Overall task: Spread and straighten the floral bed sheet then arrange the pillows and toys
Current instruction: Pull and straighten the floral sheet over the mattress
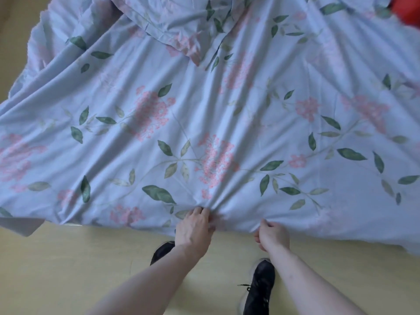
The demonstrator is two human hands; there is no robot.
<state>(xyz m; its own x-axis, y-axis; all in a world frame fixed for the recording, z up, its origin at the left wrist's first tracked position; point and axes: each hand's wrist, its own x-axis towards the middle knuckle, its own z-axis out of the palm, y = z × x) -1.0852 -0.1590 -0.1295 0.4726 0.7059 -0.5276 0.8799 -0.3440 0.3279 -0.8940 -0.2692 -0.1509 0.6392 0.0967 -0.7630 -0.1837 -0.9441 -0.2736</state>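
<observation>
A bedroom in a home, by the look of it. Pale blue sheet [204,105] printed with pink blossoms and green leaves, spread wide and wrinkled over a bed, near edge hanging toward the floor [68,264]. Smooth pale yellow flooring below the sheet. Black laced shoes [259,289] on that floor, just short of the sheet's edge. Something red [406,10] past the sheet's far right corner, too cropped to identify.

Sheet [204,110] spreads ahead; 2 shoes [259,289] on floor [68,269] behind its near edge.
</observation>
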